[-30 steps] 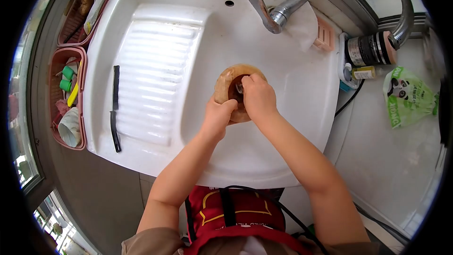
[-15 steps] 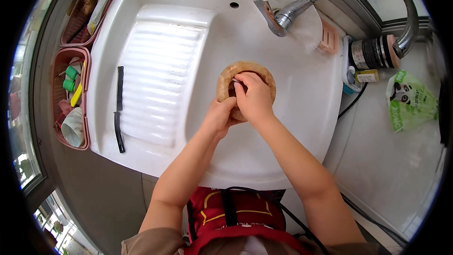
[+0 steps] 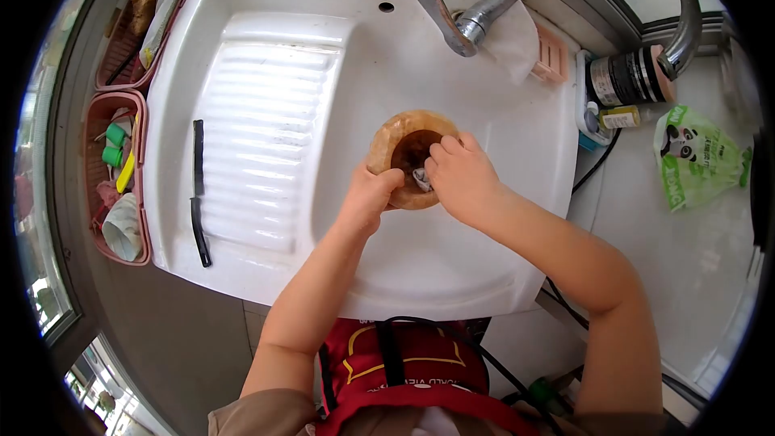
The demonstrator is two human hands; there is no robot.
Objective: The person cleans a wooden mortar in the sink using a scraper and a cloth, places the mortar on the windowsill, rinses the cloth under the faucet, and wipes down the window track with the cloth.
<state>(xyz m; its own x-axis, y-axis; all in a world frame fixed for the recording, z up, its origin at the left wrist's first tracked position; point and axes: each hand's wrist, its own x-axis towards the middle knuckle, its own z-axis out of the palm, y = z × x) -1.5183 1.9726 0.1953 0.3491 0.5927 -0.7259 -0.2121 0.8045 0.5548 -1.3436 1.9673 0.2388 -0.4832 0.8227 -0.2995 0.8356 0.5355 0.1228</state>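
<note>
A thick-walled round bowl, tan and marbled like stone, is held up over the sink basin with its dark opening towards me. My left hand grips its lower left side, the thumb hooked over the rim. On the opposite side my right hand is closed at the rim, with bent fingers reaching over the edge; its fingertips are partly hidden. A small whitish crumpled wad, perhaps tissue or cloth, shows inside the bowl, near the right fingers.
A black-handled knife lies on the ribbed drainboard. Pink baskets stand along the left. Behind the basin is the faucet, with a pink soap dish beside it. A dark jar and green plastic bag are at right.
My right hand has moved from inside the bowl to its right rim, uncovering the opening and the whitish wad. My left hand keeps its hold. The view has shifted slightly.
</note>
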